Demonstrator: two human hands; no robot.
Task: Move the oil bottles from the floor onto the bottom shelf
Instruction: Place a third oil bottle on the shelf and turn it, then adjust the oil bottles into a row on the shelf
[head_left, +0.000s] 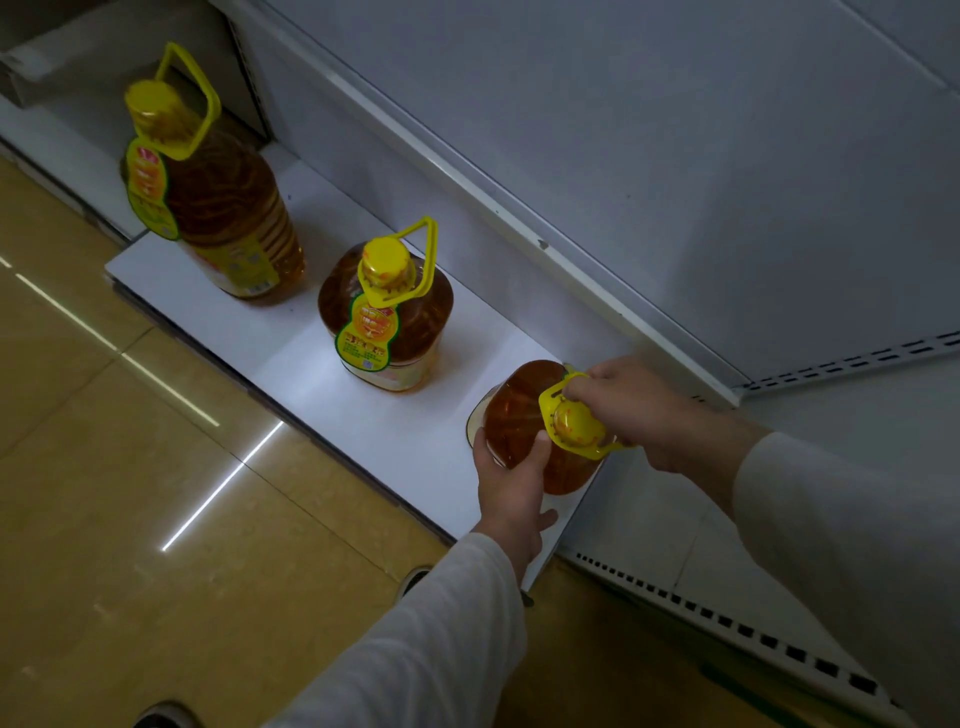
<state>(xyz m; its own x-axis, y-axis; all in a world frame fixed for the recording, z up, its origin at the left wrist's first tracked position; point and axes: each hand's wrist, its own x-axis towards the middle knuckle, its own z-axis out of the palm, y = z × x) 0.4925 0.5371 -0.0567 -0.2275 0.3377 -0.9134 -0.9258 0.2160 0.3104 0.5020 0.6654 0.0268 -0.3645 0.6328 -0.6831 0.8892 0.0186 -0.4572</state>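
Note:
Three amber oil bottles with yellow caps and handles stand on the white bottom shelf (291, 364). The far bottle (218, 202) is at the left end, the middle bottle (387, 322) in the centre. The near bottle (524, 415) stands at the shelf's right end. My left hand (511, 483) presses against that bottle's front side. My right hand (631, 410) grips its yellow handle from the right, just above the cap.
The glossy tan tiled floor (130, 467) lies in front of the shelf. A white upper shelf (623, 156) overhangs the bottles closely. A cardboard box (47, 62) sits at the top left. The toe of a shoe (166, 717) shows at the bottom edge.

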